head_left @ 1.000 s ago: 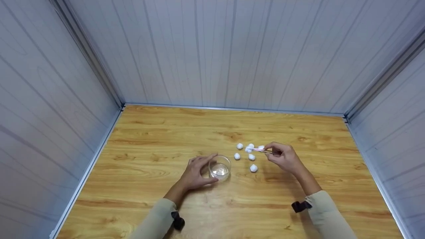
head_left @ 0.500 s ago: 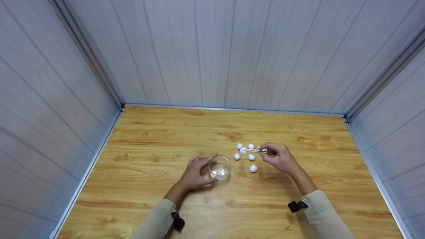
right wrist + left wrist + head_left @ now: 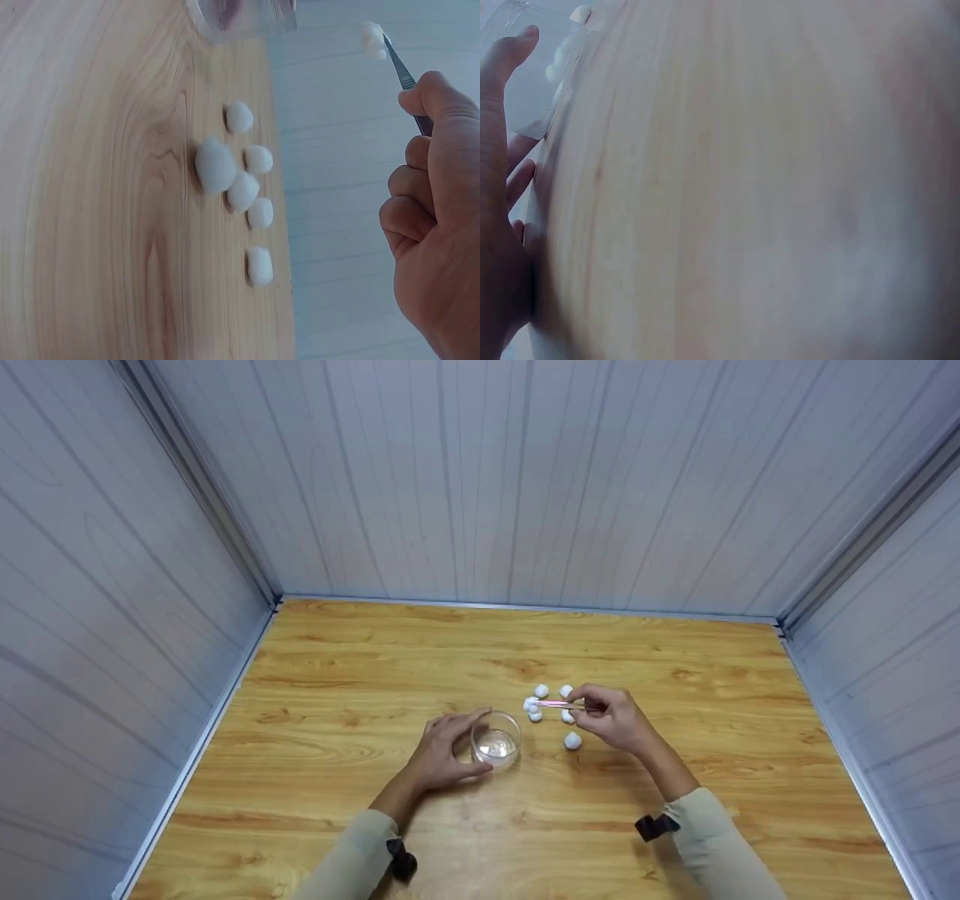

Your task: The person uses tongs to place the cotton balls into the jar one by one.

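Note:
My left hand (image 3: 441, 751) holds a clear round glass bowl (image 3: 498, 744) by its side, with thumb and fingers spread around the wall. It stands on the table, and in the head view I see no cotton in it. My right hand (image 3: 616, 721) pinches a pair of tweezers (image 3: 553, 704). A white cotton ball (image 3: 373, 40) is caught in their tips, held above the table to the right of the bowl. Several more cotton balls (image 3: 572, 741) lie loose beneath and around the tweezers; the right wrist view shows these loose balls (image 3: 242, 191) in a loose group.
The wood-grain table (image 3: 360, 660) is enclosed by pale panel walls (image 3: 480, 487) at the back and both sides. Each forearm wears a dark wrist device (image 3: 657, 826) over a light sleeve (image 3: 720, 840).
My right hand has moved left, carrying the tweezers and their cotton ball from above the group towards the bowl. The left hand and the bowl have stayed in place.

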A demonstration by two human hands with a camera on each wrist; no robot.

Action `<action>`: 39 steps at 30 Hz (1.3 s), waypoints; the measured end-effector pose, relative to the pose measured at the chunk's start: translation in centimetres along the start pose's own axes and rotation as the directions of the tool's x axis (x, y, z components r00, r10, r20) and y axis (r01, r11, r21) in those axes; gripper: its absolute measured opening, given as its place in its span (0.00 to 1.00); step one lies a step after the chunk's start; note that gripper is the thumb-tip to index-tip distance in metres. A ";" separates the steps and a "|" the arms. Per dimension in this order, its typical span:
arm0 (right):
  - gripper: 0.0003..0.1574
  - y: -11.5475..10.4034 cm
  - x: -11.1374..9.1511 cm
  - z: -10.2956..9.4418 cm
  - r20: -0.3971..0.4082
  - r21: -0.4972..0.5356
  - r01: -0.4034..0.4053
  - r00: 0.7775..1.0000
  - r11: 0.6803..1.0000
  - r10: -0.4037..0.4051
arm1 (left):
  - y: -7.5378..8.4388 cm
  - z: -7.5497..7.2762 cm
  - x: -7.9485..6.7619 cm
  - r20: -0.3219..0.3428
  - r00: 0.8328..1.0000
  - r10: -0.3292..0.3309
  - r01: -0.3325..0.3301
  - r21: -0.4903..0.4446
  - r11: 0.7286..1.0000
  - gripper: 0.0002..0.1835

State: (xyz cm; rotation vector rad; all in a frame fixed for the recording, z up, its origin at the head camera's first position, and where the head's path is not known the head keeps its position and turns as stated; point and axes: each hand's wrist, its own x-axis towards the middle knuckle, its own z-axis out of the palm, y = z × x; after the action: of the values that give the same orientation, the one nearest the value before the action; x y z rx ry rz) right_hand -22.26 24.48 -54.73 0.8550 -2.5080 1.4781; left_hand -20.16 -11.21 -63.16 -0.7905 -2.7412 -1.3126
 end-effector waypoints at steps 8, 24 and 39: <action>0.10 -0.6 0.5 1.2 0.033 0.026 0.005 0.999 1.000 -0.006 | -0.1 0.1 -0.1 -0.001 1.000 0.002 -0.002 0.010 1.000 0.50; 0.12 -1.2 1.0 3.2 0.070 0.043 0.104 0.992 0.994 -0.107 | -0.1 0.1 0.0 -0.008 1.000 -0.002 0.002 0.018 1.000 0.52; 0.12 -0.8 0.9 3.7 0.099 0.078 0.066 0.992 0.995 -0.073 | 0.0 0.0 0.0 0.011 1.000 -0.015 0.015 0.007 1.000 0.50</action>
State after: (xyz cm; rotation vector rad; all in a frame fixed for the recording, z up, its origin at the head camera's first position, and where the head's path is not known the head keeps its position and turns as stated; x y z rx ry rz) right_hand -21.92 20.72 -55.71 1.0443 -2.4788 1.5528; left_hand -20.11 -11.19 -63.17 -0.7813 -2.7642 -1.3046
